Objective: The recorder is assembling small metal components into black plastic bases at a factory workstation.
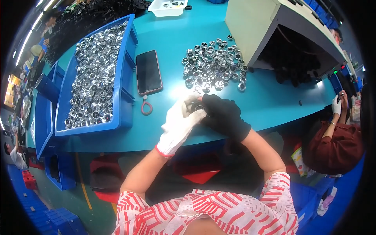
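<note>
My left hand [177, 124], in a white glove with a red cuff edge, is closed around a small round part [199, 108] with a shiny rim. My right hand [226, 116], in a black glove, meets it there with curled fingers on the same part. Both hands are together just above the near side of the teal table [164, 138]. Beyond them lies a loose pile of small chrome ring-shaped parts [217, 65]. The gloves cover most of the held part, so its full shape is hidden.
A blue bin [117, 113] full of similar chrome parts stands at left. Beside it lie a phone [149, 72] and a pink ring strap [147, 108]. A beige box-shaped machine [250, 29] with dark parts inside stands at right. Farther right, another person [337, 145] sits.
</note>
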`<state>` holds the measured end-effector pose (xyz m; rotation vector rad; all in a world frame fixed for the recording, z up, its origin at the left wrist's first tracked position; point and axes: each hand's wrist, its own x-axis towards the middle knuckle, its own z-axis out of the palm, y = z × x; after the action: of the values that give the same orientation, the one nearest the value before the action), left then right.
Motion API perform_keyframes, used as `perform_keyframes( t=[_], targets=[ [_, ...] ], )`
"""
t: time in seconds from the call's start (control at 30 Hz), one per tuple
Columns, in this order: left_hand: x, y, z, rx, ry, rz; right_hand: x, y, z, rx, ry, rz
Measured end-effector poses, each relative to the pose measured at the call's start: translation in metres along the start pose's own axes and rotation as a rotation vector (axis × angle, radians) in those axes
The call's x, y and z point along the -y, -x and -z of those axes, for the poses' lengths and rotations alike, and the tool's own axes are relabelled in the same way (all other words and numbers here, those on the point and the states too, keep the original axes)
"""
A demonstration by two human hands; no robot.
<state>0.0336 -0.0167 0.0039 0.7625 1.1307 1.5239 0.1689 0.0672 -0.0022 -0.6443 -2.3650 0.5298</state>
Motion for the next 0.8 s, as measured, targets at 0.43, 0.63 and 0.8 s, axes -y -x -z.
perform_keyframes(
  t=[0.43, 0.63, 0.8],
  targets=[
    [-0.014, -0.008, 0.008, 0.139, -0.101, 0.189, -0.010, 0.005, 0.006, 0.166, -0.024, -0.004],
    [0.000, -0.007, 0.008, 0.089, 0.088, 0.108, -0.004, 0.005, 0.012, 0.138, -0.151, -0.116],
    [0.004, -0.006, 0.010, 0.074, 0.025, 0.068, -0.007, 0.001, 0.001, 0.007, -0.020, 0.081]
  ],
)
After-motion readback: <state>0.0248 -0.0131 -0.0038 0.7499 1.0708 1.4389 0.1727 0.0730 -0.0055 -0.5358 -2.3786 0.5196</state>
